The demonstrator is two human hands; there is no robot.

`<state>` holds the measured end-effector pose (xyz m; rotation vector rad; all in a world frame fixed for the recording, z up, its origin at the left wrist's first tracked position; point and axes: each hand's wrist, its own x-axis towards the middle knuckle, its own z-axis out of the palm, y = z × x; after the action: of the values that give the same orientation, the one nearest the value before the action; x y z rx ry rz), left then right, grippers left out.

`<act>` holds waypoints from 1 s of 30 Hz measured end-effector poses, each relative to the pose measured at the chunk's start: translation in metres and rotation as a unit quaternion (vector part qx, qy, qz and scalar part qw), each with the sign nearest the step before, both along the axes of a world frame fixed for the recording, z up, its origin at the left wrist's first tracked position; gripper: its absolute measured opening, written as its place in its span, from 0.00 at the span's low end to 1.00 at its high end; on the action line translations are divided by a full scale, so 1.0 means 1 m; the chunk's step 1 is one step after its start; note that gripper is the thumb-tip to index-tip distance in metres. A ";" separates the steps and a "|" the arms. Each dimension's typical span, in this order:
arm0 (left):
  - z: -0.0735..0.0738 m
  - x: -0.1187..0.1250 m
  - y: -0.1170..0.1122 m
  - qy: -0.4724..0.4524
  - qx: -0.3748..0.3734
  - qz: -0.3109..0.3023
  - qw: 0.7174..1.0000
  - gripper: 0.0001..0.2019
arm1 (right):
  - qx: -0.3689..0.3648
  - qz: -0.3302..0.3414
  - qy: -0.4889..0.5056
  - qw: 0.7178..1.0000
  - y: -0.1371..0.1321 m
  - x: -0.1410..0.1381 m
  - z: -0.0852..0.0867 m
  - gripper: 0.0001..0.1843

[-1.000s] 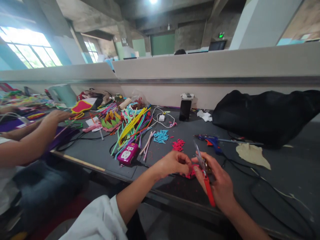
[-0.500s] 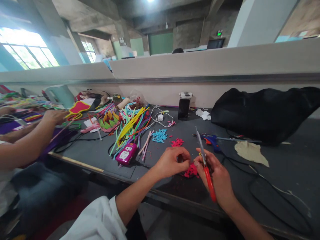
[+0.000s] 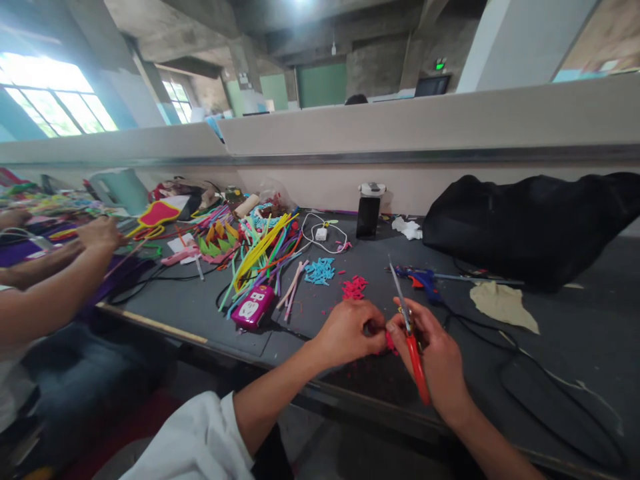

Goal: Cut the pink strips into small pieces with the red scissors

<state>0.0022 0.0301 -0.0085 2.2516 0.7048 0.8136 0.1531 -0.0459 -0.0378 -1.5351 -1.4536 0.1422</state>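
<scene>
Scissors with red handles [image 3: 417,367] rest in my right hand [image 3: 443,367], their metal blades pointing up and away from me. My left hand [image 3: 350,333] is closed in a pinch, its fingertips meeting those of my right hand; whatever is between them is too small to make out. Just under the fingertips, partly hidden, lie red snippets [image 3: 391,343]. Beyond my left hand is another small heap of red pieces [image 3: 355,288], and beside it a heap of blue pieces [image 3: 319,271].
Left of the heaps lie pink fuzzy stems [image 3: 291,293], a purple box [image 3: 254,309] and a bundle of coloured stems [image 3: 260,257]. A blue glue gun [image 3: 425,283], beige cloth [image 3: 503,305] and black bag [image 3: 525,230] lie right. A phone [image 3: 367,218] stands behind. A co-worker's hand [image 3: 100,233] works far left.
My left hand has moved right and slightly down, bringing its fingertips against my right hand's. The scissors have shifted only slightly. The co-worker's hand has moved a little left.
</scene>
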 end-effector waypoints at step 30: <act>0.009 0.007 -0.003 -0.478 -0.379 0.100 0.786 0.06 | -0.033 0.007 -0.092 0.995 -0.002 -0.022 -0.030 0.16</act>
<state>0.0088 0.0268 0.0009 0.8490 0.5896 1.3122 0.1316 -0.0478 -0.0677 -1.6266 -1.6190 0.0593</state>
